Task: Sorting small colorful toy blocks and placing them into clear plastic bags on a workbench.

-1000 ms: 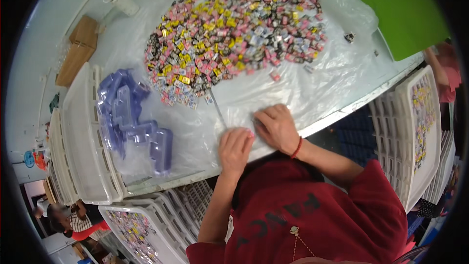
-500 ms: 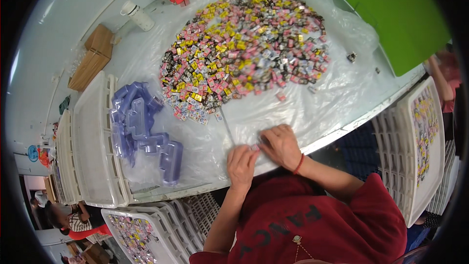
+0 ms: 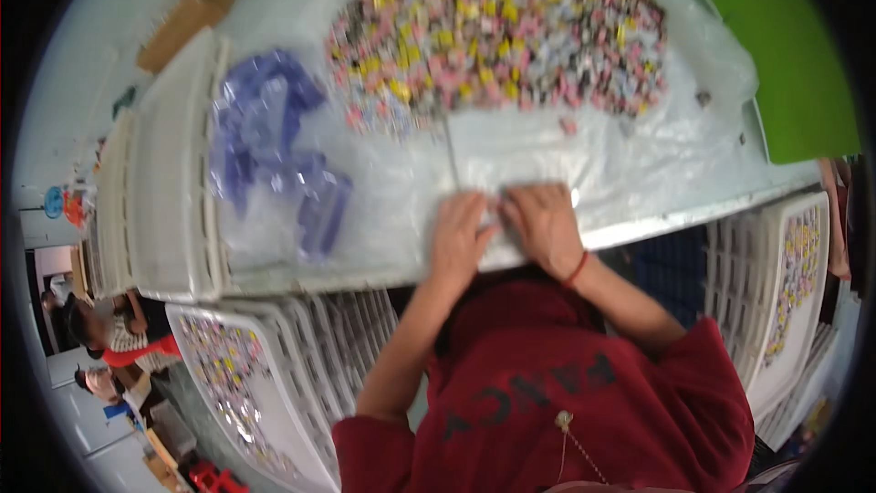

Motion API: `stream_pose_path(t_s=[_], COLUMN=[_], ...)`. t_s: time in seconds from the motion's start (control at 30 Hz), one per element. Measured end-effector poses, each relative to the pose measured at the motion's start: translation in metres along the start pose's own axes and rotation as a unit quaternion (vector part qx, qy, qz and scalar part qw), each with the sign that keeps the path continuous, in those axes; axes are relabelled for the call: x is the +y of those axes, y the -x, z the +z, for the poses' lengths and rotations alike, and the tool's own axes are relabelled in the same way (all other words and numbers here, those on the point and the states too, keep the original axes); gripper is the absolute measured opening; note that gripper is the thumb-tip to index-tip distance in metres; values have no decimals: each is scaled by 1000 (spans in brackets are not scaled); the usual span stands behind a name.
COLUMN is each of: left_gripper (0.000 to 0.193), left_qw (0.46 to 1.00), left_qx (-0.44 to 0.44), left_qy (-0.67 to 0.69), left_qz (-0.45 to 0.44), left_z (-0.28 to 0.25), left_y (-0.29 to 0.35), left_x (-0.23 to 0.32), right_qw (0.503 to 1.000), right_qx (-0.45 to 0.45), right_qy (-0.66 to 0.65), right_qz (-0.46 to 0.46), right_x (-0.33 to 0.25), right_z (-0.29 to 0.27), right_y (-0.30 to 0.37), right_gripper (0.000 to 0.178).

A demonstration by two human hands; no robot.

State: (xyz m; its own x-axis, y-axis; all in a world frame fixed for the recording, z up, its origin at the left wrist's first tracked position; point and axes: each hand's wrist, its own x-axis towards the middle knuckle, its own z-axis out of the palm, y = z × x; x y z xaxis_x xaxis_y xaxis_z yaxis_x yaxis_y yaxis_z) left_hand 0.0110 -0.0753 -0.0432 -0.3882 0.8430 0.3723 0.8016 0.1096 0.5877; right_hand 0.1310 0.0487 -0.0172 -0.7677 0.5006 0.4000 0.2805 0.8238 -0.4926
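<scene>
Close to the table's near edge, my left hand (image 3: 460, 236) rests on the clear plastic sheet, fingers stretched forward and thumb apart. Beside it, my right hand (image 3: 549, 226), with a red band at the wrist, lies with its fingers extended. A small pale spot shows in the gap between the hands; blur hides what it is. Beyond them spreads a large pile of small wrapped pieces (image 3: 511, 36) in pink, yellow, black and white. One loose pink piece (image 3: 568, 126) sits just in front of the pile.
Translucent blue plastic trays (image 3: 265, 119) lie on the left, beside upright white crates (image 3: 173, 183). A green board (image 3: 794, 55) stands at the right. Stacked white trays holding pieces flank me, at lower left (image 3: 283, 356) and right (image 3: 753, 310). Other people are at the far left.
The view has shifted, so table and pile sit higher in it. A small pink piece at my left fingertips no longer shows there. Both hands now lie flatter on the sheet.
</scene>
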Motion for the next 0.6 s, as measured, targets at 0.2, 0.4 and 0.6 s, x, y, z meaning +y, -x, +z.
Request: stream_pose_path(t_s=[0.2,0.4,0.6], left_gripper=[42,33,25], left_qw=[999,997,977], left_qx=[21,51,164], left_qy=[30,44,-124], left_qz=[12,-37,-52], left_z=[-3,-20,-45], left_y=[-13,-13,-67], left_x=[-1,-18,-73], right_qw=[1000,995,986], right_qx=[5,-54,-49], right_qy=[3,-71,-65], right_qz=[-15,48,-145], right_x=[13,14,0], right_z=[2,-21,31], right_y=[-5,-29,-107], right_gripper=[22,26,29])
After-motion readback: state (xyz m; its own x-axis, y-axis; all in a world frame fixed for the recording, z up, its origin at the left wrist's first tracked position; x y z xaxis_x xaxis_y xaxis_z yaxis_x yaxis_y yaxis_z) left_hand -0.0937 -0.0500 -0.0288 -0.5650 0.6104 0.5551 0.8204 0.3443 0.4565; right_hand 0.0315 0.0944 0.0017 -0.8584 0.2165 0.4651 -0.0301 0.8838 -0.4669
